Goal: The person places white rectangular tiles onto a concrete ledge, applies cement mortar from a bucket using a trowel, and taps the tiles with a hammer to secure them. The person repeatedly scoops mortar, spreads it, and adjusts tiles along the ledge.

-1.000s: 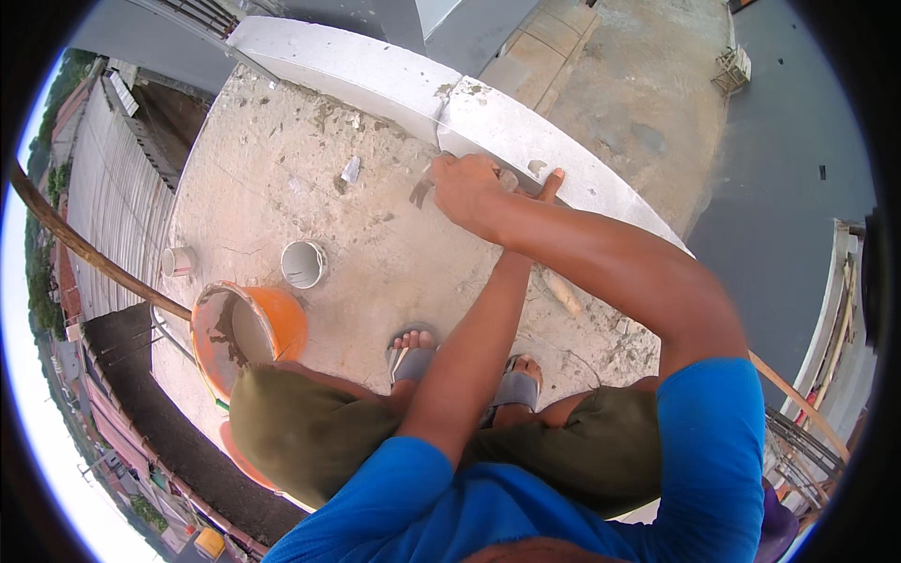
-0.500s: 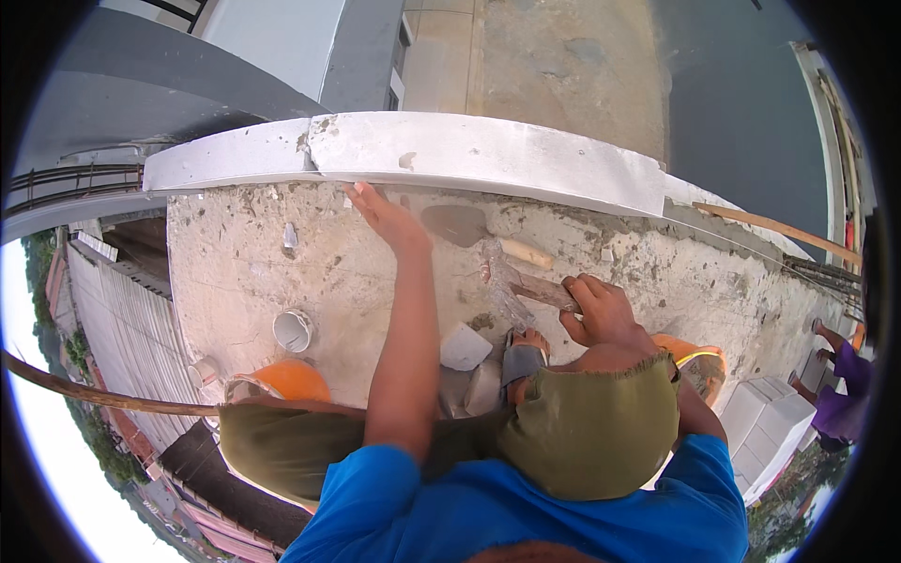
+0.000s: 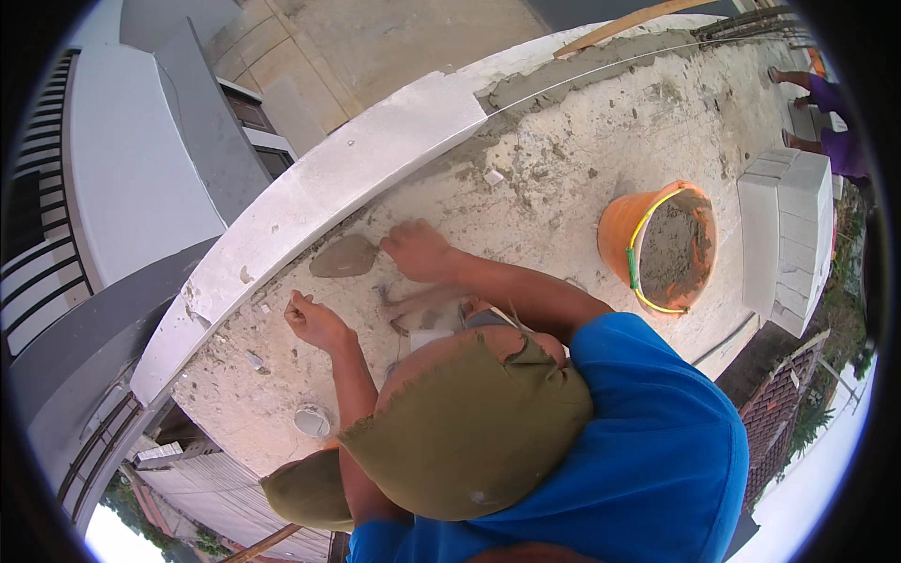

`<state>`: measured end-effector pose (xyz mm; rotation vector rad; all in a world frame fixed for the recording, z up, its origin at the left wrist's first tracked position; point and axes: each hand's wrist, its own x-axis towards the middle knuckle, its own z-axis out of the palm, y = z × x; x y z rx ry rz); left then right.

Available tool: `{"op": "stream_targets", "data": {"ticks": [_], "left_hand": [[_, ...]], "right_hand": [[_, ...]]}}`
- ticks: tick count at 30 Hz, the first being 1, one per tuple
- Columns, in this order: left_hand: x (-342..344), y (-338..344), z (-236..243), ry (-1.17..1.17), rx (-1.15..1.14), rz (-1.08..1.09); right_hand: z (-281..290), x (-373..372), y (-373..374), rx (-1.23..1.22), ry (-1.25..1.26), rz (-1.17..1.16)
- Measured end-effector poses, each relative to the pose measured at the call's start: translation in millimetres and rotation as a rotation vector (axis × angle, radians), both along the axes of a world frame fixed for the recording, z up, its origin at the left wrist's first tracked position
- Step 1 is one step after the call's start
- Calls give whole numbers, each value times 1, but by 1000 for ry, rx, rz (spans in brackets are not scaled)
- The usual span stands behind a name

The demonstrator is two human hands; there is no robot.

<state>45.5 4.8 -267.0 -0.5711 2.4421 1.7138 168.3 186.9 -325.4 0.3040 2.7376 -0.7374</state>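
Note:
My right hand (image 3: 418, 251) is closed around the handle end of a trowel, whose grey leaf-shaped blade (image 3: 343, 257) lies low over the concrete beside the white block row. The fingers hide most of its handle. A blurred mallet or hammer (image 3: 418, 305) with a wooden handle lies just below that hand, near my foot, and no hand is on it. Off to the left, my left hand (image 3: 316, 321) is loosely curled above the slab, with nothing visible in its fingers. The white block row (image 3: 352, 169) runs diagonally past both hands.
An orange bucket (image 3: 617, 225) of grey mortar with a yellow handle stands at my right. Stacked pale blocks (image 3: 784, 235) are beyond it. A white cup (image 3: 312, 420) sits at lower left. A string (image 3: 601, 73) runs along the mortar bed. A person in purple (image 3: 835, 122) is at far right.
My view has turned toward the right. The right hand has let go of the mallet or hammer and taken hold of the trowel. My left hand has come away from the blocks and curled.

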Motion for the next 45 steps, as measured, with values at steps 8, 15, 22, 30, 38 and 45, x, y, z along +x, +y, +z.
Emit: {"op": "stream_targets", "data": {"ticks": [8, 15, 22, 30, 38, 45], "left_hand": [[62, 116, 52, 71, 283, -588], [247, 284, 25, -416, 183, -1698], [325, 305, 26, -816, 330, -1486], [243, 266, 42, -760, 374, -1333], [132, 153, 76, -752, 137, -955], [121, 54, 73, -668, 128, -502]], "right_hand": [[172, 221, 62, -126, -85, -802], [248, 384, 49, 183, -25, -1578], [180, 479, 18, 48, 322, -1963], [181, 421, 97, -406, 676, -1977], [181, 296, 69, -646, 192, -1710], [184, 209, 50, -640, 103, -1391]]}}
